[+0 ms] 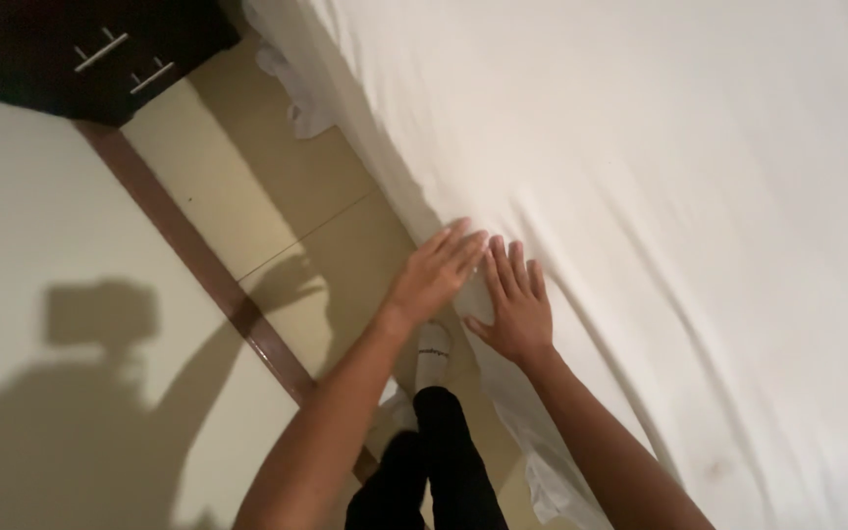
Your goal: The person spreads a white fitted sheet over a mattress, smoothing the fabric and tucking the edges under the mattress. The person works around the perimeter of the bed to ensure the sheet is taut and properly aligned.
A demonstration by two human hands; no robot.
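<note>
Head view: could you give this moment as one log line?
left hand: flat, open on sheet edge | right hand: flat, open on white sheet | holding nothing

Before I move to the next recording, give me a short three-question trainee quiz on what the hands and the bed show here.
1. True or false: both hands lie flat on the white bed sheet.
2. Which hand is nearer the bed's edge? A left hand B right hand
3. Fill in: the foot below the hands wears a white ____.

Key: 1 true; 2 A; 3 sock. Both hands are open, fingers spread, holding nothing, on the sheet beside the tiled floor.
</note>
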